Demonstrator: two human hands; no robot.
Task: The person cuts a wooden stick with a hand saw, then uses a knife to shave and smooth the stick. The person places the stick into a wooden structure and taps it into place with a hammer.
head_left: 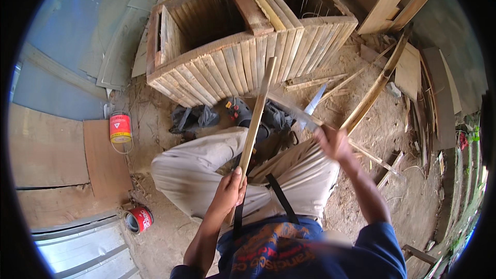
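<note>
My left hand point(234, 191) is closed around the lower part of a long, narrow bamboo or wood strip point(257, 116). The strip slants upward between my legs, its top end in front of the slatted box. My right hand point(332, 142), smeared by motion, grips a long-bladed knife point(294, 109). Its blade points left toward the strip; whether the two touch I cannot tell. Beyond the knife, a hand saw point(314, 101) with a pale bluish blade rests near my leg.
A large slatted wooden box point(222, 70) with open tops stands ahead. A long split bamboo pole point(374, 90) leans at right, with scrap strips on the dirt. Black plastic bags point(194, 118) lie by my feet. Two red cans point(120, 126) and boards point(106, 157) are at left.
</note>
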